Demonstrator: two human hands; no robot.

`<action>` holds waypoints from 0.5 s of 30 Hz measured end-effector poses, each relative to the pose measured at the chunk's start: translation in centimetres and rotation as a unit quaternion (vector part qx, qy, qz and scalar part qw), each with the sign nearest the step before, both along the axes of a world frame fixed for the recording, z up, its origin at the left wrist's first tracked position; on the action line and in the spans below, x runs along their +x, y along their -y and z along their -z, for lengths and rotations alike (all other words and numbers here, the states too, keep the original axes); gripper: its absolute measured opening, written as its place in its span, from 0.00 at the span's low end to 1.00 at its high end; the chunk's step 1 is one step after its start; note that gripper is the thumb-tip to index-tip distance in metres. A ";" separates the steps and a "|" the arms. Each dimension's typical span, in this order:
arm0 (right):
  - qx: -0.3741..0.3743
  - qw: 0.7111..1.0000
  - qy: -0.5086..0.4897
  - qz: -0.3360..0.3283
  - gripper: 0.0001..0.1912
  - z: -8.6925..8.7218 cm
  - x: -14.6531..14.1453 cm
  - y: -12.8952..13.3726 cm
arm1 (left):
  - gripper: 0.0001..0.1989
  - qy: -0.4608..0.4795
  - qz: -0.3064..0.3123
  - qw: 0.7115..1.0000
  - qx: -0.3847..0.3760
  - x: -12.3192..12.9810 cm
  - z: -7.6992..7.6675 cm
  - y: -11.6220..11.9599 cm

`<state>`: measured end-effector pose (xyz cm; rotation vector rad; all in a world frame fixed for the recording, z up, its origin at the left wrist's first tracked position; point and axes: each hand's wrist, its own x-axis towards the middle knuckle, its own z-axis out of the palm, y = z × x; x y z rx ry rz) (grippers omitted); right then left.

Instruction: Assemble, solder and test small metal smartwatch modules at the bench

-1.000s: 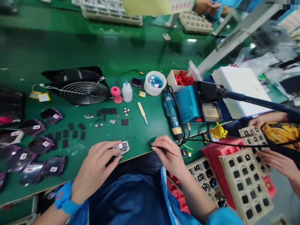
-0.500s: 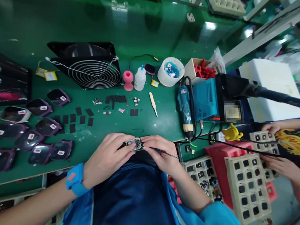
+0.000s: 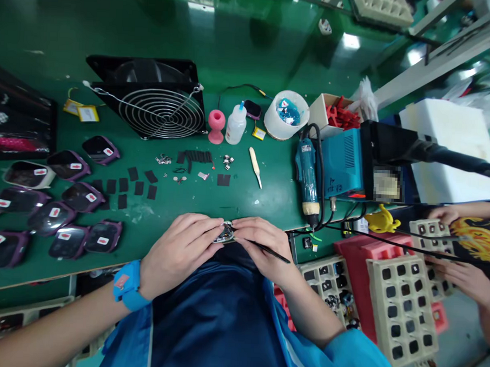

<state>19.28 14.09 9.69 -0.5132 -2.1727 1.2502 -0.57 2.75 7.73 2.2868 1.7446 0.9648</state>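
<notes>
At the table's front edge, my left hand (image 3: 184, 252) is closed around a small opened smartwatch (image 3: 225, 233) with its inner electronics showing. My right hand (image 3: 268, 245) pinches a pair of black tweezers (image 3: 273, 253), whose back end sticks out past the palm to the lower right. Its fingertips meet the right side of the watch; the tweezer tips are hidden there. Beyond the hands lie small black pads (image 3: 138, 188), a black square (image 3: 223, 180), small metal parts (image 3: 228, 161) and a cream-handled tool (image 3: 255, 166).
Purple-framed watch faces (image 3: 67, 242) cover the left side. A fan (image 3: 163, 107), pink holder (image 3: 216, 127), squeeze bottle (image 3: 236, 123) and white tub (image 3: 274, 128) stand behind. An electric screwdriver (image 3: 308, 178) lies right, near trays (image 3: 404, 315) and a co-worker's hands (image 3: 462, 274).
The view has shifted slightly, so the table things appear a little further right. The watch is tilted differently in my fingers, and the tweezers have turned to show a broader side.
</notes>
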 end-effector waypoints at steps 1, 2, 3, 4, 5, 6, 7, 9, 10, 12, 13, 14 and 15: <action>0.003 1.000 -0.002 0.000 0.08 0.0 0.0 0.0 | 0.12 0.001 0.000 1.000 0.001 0.0 0.0 0.0; 0.006 1.000 -0.005 0.002 0.08 0.1 -0.1 0.0 | 0.12 0.002 0.000 1.000 0.002 0.0 0.0 0.0; 0.007 1.000 -0.008 0.005 0.08 0.1 -0.1 0.1 | 0.12 0.002 0.001 1.000 0.006 0.0 0.0 0.0; 0.008 1.000 -0.012 0.009 0.08 0.2 -0.2 0.1 | 0.12 0.001 0.003 1.000 0.009 0.0 0.0 0.0; 0.008 1.000 -0.015 0.015 0.09 0.3 -0.2 0.2 | 0.12 -0.002 0.005 1.000 0.012 0.0 -0.1 0.0; 0.006 1.000 -0.016 0.022 0.09 0.3 -0.3 0.3 | 0.12 -0.007 0.006 1.000 0.015 0.0 -0.1 -0.1; 0.005 0.999 -0.017 0.029 0.09 0.4 -0.4 0.3 | 0.12 -0.013 0.007 1.000 0.017 0.1 -0.2 -0.1; 0.001 0.999 -0.017 0.039 0.08 0.4 -0.5 0.4 | 0.11 -0.023 0.008 1.000 0.017 0.1 -0.3 -0.2; -0.006 0.999 -0.019 0.043 0.08 0.4 -0.5 0.3 | 0.11 -0.027 0.008 0.999 0.016 0.1 -0.3 -0.3; -0.040 0.998 -0.025 0.050 0.07 0.4 -0.5 0.2 | 0.10 -0.036 0.010 0.999 0.011 0.1 -0.4 -0.3; -0.066 0.996 -0.029 0.053 0.07 0.4 -0.5 0.0 | 0.10 -0.039 0.010 0.999 0.010 0.2 -0.4 -0.3; -0.096 0.993 -0.033 0.057 0.06 0.4 -0.4 -0.1 | 0.10 -0.041 0.009 0.999 0.011 0.2 -0.4 -0.3; -0.125 0.990 -0.037 0.059 0.06 0.4 -0.4 -0.2 | 0.10 -0.042 0.009 0.999 0.011 0.2 -0.3 -0.3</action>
